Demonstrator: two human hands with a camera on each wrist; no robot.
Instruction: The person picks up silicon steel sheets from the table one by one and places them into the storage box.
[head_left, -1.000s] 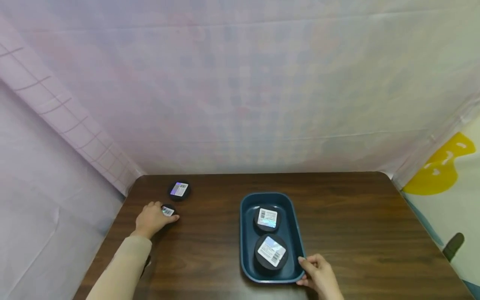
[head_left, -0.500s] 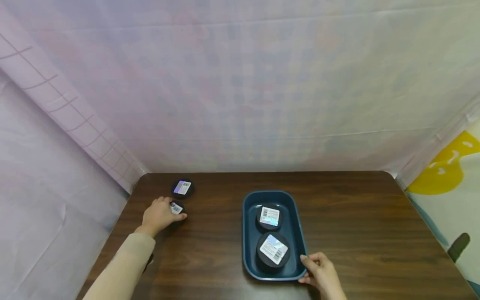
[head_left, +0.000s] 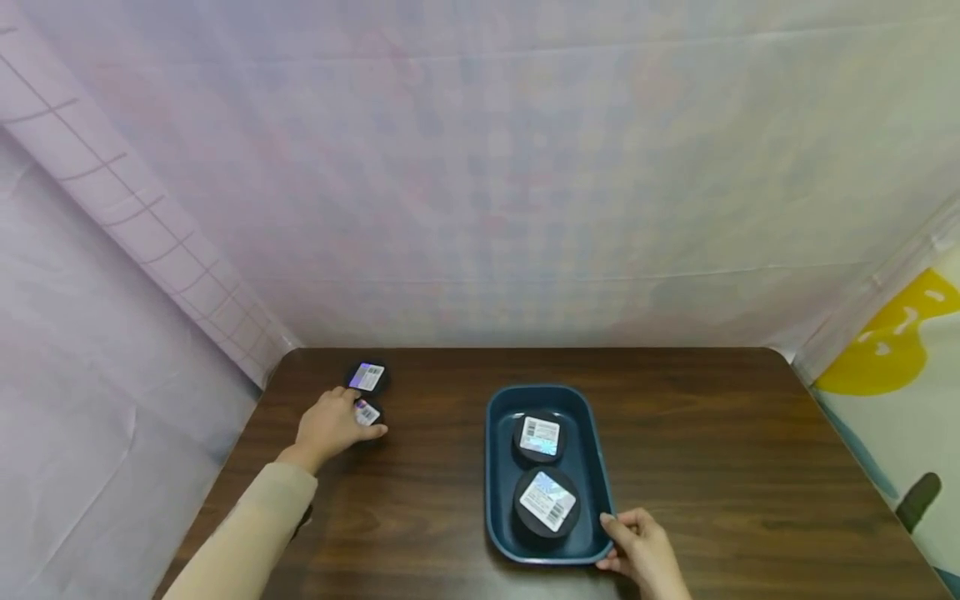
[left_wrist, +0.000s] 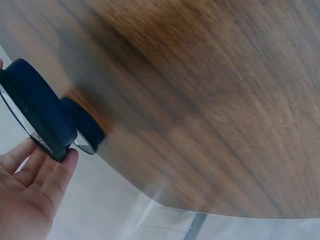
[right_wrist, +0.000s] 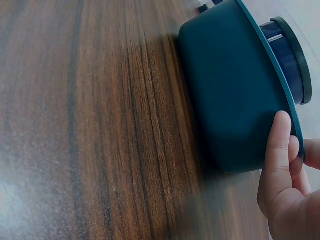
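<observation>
My left hand [head_left: 330, 425] grips a small round black-lidded container [head_left: 367, 413] with a white barcode label on top. In the left wrist view, its fingers touch the lid rim of this container [left_wrist: 37, 107], whose sides look dark blue. Just behind it stands a similar labelled container [head_left: 367, 377], which it overlaps in the left wrist view. My right hand [head_left: 641, 550] pinches the near right corner of a dark teal rectangular tray [head_left: 495, 533], thumb over the rim and fingers below. Two larger round containers, a far one [head_left: 540, 437] and a near one [head_left: 547, 502], sit inside the tray, labels up.
The brown wooden table [head_left: 427, 483] ends at a pale patterned cloth wall [head_left: 480, 208] along the back. More pale cloth hangs on the left, and a printed sheet with a yellow shape [head_left: 873, 358] on the right.
My left hand has moved right with the container, which now stands more directly in front of the other small one. My right hand keeps its pinch on the tray; the head view shifts slightly.
</observation>
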